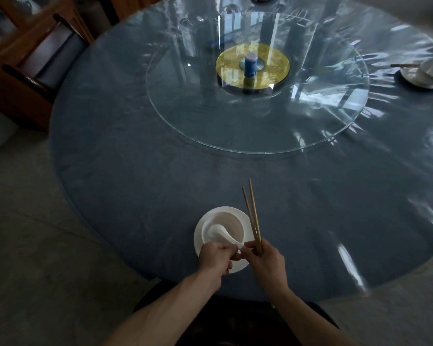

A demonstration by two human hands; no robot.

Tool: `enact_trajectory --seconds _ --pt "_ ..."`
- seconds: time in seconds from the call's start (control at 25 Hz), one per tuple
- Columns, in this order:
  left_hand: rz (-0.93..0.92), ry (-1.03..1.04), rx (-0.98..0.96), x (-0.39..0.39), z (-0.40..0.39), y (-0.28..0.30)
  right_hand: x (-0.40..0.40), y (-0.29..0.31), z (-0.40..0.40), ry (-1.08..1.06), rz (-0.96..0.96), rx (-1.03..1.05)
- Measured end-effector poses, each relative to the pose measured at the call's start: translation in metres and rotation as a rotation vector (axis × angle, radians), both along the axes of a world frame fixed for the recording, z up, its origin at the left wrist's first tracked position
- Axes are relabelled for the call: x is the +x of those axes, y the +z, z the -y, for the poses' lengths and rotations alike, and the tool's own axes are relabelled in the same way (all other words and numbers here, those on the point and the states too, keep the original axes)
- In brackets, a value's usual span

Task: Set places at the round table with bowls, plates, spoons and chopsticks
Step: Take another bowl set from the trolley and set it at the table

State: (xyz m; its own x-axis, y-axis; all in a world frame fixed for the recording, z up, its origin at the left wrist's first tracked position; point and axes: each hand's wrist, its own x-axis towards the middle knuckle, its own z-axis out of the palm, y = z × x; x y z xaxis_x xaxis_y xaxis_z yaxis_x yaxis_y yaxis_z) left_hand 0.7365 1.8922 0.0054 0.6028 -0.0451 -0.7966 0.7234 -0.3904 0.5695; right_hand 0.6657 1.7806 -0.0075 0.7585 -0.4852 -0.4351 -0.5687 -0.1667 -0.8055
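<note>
At the near edge of the round table (160, 186) lies a white plate (199, 242) with a white bowl (231, 224) on it. A white spoon (219, 233) rests in the bowl, its handle pointing toward me. My left hand (215, 257) pinches the spoon's handle at the bowl's near rim. My right hand (266, 262) grips a pair of wooden chopsticks (251, 216) by their near ends; they slant up and away over the plate's right edge. The fingertips of both hands almost meet at the spoon handle.
A glass turntable (258, 136) fills the table's middle, with a yellow disc and a blue bottle (250, 64) at its centre. Another set place (428, 73) with plate, bowl and chopsticks is at the far right. A wooden chair (43, 61) stands at the far left.
</note>
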Motion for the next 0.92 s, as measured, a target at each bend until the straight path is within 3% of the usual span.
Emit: enact_trajectory --seconds 0.28,0.4,0.52,0.6,0.68,0.8,0.92 --pt "-0.013 -0.044 -0.036 -0.002 0.001 0.002 -0.005 -0.005 0.002 0.016 0.012 0.056" --pt "0.016 -0.095 -0.068 -0.004 -0.001 0.004 -0.012 -0.008 0.008 -0.145 0.02 0.089" --pt "0.072 -0.461 -0.058 -0.014 -0.009 -0.001 -0.016 -0.018 0.018 -0.341 -0.022 0.14" --pt "0.094 -0.757 -0.04 -0.025 -0.012 -0.009 -0.017 -0.022 0.018 -0.358 -0.033 0.2" --pt "0.089 -0.881 -0.059 -0.034 -0.012 -0.015 -0.016 -0.024 0.012 -0.341 -0.04 0.302" --pt "0.004 -0.8 -0.184 -0.042 -0.008 -0.017 -0.014 -0.025 0.001 -0.355 -0.029 0.499" --pt "-0.068 -0.699 -0.228 -0.046 -0.01 -0.022 -0.01 -0.03 -0.005 -0.331 -0.051 0.462"
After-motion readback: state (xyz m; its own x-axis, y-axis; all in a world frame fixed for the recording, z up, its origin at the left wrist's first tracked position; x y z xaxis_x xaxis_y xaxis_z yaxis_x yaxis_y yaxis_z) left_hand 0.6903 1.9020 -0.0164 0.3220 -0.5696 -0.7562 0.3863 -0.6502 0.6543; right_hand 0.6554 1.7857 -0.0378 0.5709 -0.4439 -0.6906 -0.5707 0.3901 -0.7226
